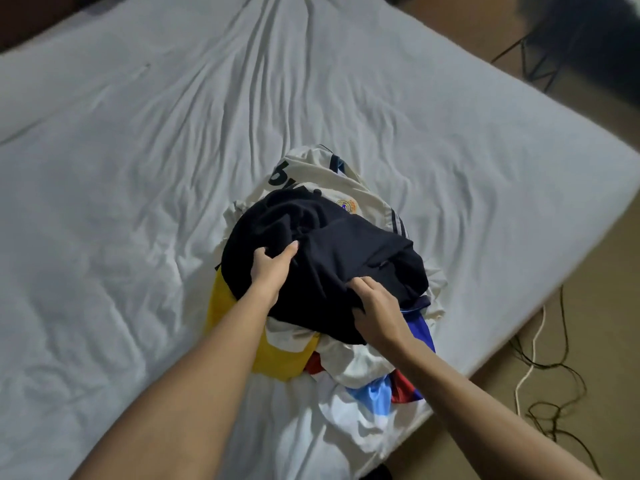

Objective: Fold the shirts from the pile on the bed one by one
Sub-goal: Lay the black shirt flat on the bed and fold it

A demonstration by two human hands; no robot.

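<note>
Two bare forearms reach in from the bottom edge, over the near side of the bed [138, 202]. The pile [360, 368] lies on the bed's near half, close to its right edge. Its nearest part is white cloth with a light-blue and red piece [384, 389] spilling toward the person. A yellow shirt [221, 306] shows on the pile's left side, partly under the left forearm.

On top of the pile sits a dark shirt [346, 258], crumpled into a mound. The right hand [377, 306] pinches a fold at the near edge of it, fingers curled and knuckles up. The left hand [270, 268] grips the shirt's left side, fingers dug into the cloth and thumb laid across the top. The two hands are apart, both on the same shirt.

Behind the dark shirt a white jersey [311, 188] sticks out, with black lettering, a round crest and dark stripes on a sleeve.

Beyond the pile the sheet runs off wrinkled, with creases fanning toward the far end.

To the right of the bed is tan floor [606, 306], where a white cord [535, 341] and tangled black cables [554, 393] lie.
</note>
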